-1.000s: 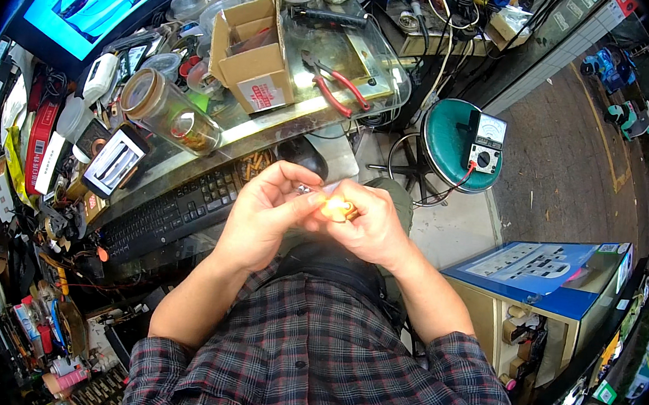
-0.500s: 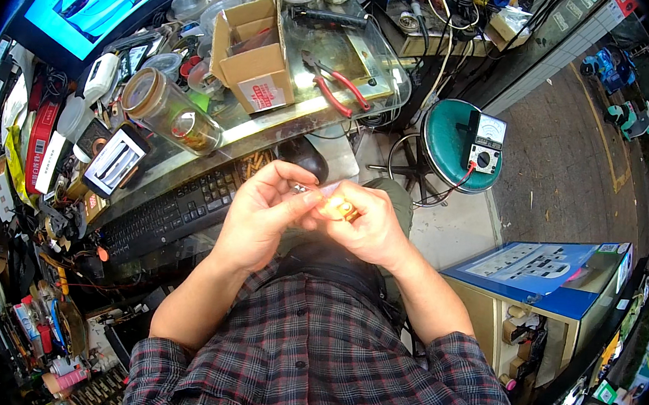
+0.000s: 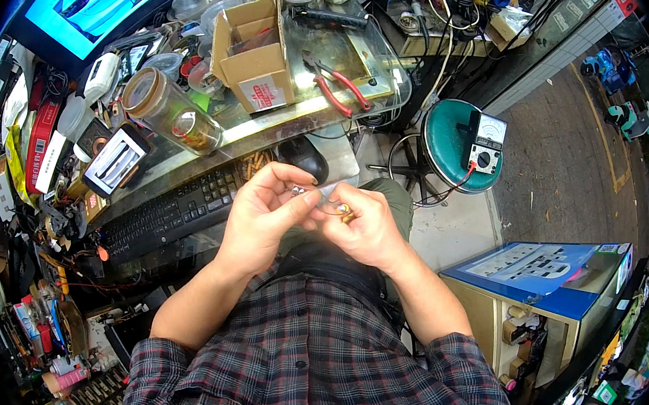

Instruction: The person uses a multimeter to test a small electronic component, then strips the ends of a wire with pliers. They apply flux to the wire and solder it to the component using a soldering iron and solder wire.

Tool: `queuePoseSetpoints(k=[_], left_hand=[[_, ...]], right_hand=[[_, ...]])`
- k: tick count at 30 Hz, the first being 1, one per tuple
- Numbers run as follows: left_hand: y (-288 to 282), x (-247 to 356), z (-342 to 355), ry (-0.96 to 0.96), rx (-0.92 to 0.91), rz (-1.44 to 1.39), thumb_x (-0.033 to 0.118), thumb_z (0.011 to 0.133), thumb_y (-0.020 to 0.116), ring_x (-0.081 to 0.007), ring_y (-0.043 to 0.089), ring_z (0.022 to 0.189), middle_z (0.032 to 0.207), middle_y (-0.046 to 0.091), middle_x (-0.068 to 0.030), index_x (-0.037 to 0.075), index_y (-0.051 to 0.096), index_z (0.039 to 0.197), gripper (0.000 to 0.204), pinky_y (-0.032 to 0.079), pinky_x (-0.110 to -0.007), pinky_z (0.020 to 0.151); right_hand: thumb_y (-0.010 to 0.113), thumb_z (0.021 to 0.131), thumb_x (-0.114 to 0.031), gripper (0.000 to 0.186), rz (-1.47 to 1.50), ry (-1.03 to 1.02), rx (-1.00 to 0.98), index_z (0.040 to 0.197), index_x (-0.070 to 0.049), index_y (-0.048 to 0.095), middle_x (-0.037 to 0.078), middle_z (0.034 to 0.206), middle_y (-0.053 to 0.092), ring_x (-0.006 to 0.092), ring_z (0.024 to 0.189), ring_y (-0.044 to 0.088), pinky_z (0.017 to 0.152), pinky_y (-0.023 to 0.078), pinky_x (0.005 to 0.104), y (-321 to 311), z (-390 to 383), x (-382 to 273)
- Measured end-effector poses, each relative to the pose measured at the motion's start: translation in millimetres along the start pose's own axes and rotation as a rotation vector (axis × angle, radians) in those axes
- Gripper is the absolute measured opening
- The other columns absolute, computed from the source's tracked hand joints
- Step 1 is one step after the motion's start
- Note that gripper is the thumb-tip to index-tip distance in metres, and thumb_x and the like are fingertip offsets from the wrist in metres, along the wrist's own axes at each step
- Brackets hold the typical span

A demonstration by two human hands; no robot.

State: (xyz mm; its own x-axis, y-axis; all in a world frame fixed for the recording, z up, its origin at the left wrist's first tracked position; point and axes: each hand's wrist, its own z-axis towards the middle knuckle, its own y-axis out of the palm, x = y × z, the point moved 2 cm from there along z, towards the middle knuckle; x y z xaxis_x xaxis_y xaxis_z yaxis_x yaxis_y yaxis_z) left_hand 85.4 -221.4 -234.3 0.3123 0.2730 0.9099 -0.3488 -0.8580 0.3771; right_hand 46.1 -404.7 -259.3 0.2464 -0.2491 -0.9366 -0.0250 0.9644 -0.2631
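Over my lap, my left hand [image 3: 264,216] and my right hand [image 3: 369,227] meet fingertip to fingertip. Thumb and index finger of the left are pinched round a tiny silvery part [image 3: 297,191]; its exact kind is too small to tell. My right fingers are curled round a small brass-coloured piece [image 3: 348,214], mostly hidden by them. A thin translucent sliver [image 3: 327,190] shows between the two hands. Just beyond the left fingertips lies a black computer mouse [image 3: 302,154], and a black keyboard [image 3: 173,214] runs off to the left.
On the glass-topped desk are an open cardboard box [image 3: 253,57], a lidded clear jar [image 3: 172,111], red-handled cutting pliers [image 3: 340,89] and a phone [image 3: 116,160]. At right, an analog multimeter [image 3: 487,143] rests on a green stool [image 3: 445,144]. A blue-topped cabinet [image 3: 543,265] stands nearer.
The brass-coloured piece in my right hand has turned slightly and no longer glares bright yellow. My right fingers have shifted a little; the left hand stays nearly in place.
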Motion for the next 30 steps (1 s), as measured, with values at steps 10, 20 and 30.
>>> queuePoseSetpoints(k=[10, 20, 30], left_hand=[[2, 0, 0, -0.011, 0.01, -0.024, 0.001, 0.101, 0.073, -0.0126, 0.071, 0.091, 0.109, 0.073, -0.0092, -0.001, 0.062, 0.122, 0.024, 0.059, -0.025, 0.078], [-2, 6, -2, 0.047, 0.048, 0.06, 0.001, 0.102, 0.072, -0.0116, 0.07, 0.092, 0.108, 0.071, -0.0071, 0.0, 0.062, 0.122, 0.022, 0.059, -0.026, 0.079], [9, 14, -14, 0.335, 0.059, 0.365, -0.004, 0.098, 0.074, -0.0123, 0.07, 0.096, 0.11, 0.069, -0.0071, 0.0, 0.064, 0.12, 0.024, 0.058, -0.026, 0.08]], right_hand=[[0.073, 0.087, -0.011, 0.02, 0.023, -0.053, 0.038, 0.088, -0.001, 0.055, 0.016, 0.075, 0.064, 0.0283, 0.065, 0.066, 0.062, 0.053, 0.0381, 5, -1, 15], [0.077, 0.091, -0.016, 0.022, -0.085, 0.085, 0.026, 0.105, -0.004, 0.066, 0.011, 0.079, 0.069, 0.02, 0.065, 0.067, 0.063, 0.055, 0.0344, -8, 0, -7], [0.077, 0.098, -0.014, 0.017, 0.264, 0.209, 0.034, 0.11, -0.002, 0.074, -0.003, 0.09, 0.071, 0.003, 0.08, 0.059, 0.072, 0.05, 0.023, -15, -8, -12]])
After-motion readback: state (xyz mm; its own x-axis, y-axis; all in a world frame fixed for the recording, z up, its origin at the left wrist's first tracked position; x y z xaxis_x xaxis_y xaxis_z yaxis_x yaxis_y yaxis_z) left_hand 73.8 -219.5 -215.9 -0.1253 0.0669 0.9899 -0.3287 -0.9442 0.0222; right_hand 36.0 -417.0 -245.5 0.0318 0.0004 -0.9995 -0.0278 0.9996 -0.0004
